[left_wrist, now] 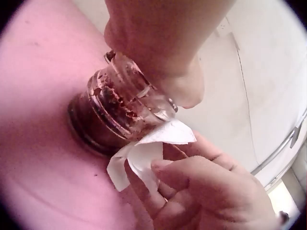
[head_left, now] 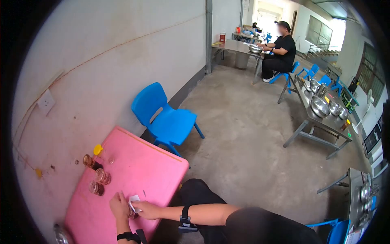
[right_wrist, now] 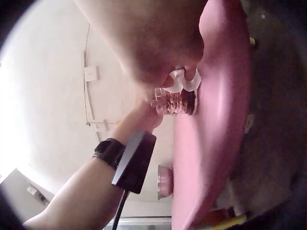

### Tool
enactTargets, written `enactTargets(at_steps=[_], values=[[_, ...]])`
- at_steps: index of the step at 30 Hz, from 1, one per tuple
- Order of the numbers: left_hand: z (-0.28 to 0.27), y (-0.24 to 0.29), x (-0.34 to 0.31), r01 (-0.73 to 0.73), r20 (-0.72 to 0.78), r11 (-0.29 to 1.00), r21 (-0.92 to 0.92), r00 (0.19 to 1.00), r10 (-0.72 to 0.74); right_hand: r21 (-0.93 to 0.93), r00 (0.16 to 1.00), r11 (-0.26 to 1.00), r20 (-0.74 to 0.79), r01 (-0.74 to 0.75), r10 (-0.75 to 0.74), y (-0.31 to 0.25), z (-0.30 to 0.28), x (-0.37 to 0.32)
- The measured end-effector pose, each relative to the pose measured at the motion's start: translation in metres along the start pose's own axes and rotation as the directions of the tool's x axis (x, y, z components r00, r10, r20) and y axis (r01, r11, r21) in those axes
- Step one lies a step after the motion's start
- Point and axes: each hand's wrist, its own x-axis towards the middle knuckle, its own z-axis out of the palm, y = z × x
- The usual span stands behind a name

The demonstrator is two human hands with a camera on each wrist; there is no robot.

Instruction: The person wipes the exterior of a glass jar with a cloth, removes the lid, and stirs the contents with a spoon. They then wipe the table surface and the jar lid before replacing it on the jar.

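A small glass jar (left_wrist: 110, 103) with dark red, chunky residue on its inside and threaded neck stands tilted-looking in the left wrist view on the pink table (head_left: 138, 150). My left hand (head_left: 118, 205) holds the jar at its mouth, its fingers partly hidden behind the glass. My right hand (head_left: 148, 210) pinches a folded white tissue (left_wrist: 165, 136) between thumb and fingers. The tissue lies against the side of the jar near its rim. In the right wrist view, tissue and jar (right_wrist: 180, 103) show beyond my right hand.
Farther along the table stand several similar jars (head_left: 102, 176) beside a yellow lid (head_left: 98, 149). A metal bowl (head_left: 63, 234) sits at the near left edge. A blue chair (head_left: 172, 124) stands beyond. A seated person (head_left: 284, 46) and steel tables (head_left: 321, 114) with bowls are farther off.
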Motion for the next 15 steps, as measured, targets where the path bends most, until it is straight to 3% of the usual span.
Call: enactTargets(at_steps=[3, 4, 7, 9, 10, 11, 13, 14, 15], values=[[-0.005, 0.005, -0.003, -0.016, -0.016, 1.000, 0.018, 1.000, 0.017, 0.025, 0.993, 0.999, 0.112, -0.032, 0.029, 0.004, -0.001, 0.005], [-0.003, 0.002, -0.004, -0.046, -0.082, 0.999, 0.010, 0.996, 0.047, 0.012, 0.993, 0.999, 0.115, -0.042, 0.041, 0.004, 0.003, 0.000], [-0.007, -0.006, -0.005, -0.081, -0.183, 0.996, -0.046, 0.981, 0.071, -0.007, 0.992, 0.996, 0.087, 0.094, -0.093, 0.003, 0.004, 0.002], [-0.009, -0.015, -0.010, -0.071, -0.198, 0.994, -0.085, 0.979, 0.053, 0.046, 0.987, 0.997, 0.156, -0.056, 0.049, 0.004, 0.009, 0.002], [-0.008, -0.019, -0.010, -0.097, -0.260, 0.946, -0.309, 0.965, 0.014, 0.033, 0.983, 0.998, 0.173, -0.063, 0.056, -0.008, 0.008, 0.004], [-0.006, -0.024, -0.008, -0.131, -0.320, 0.850, -0.511, 0.946, -0.046, 0.065, 0.945, 0.975, 0.270, -0.210, 0.185, -0.017, 0.002, 0.010], [-0.003, -0.040, -0.008, -0.164, -0.314, 0.746, -0.645, 0.947, -0.064, 0.036, 0.793, 0.871, 0.435, -0.489, 0.427, -0.020, -0.010, 0.030], [0.000, -0.052, -0.008, -0.169, -0.307, 0.768, -0.618, 0.951, -0.037, -0.027, 0.671, 0.792, 0.514, -0.611, 0.535, -0.012, -0.008, 0.038], [0.020, -0.084, -0.005, -0.410, -0.522, 0.891, -0.195, 0.812, 0.260, 0.103, 0.765, 0.839, 0.480, -0.535, 0.429, -0.019, -0.009, 0.035]])
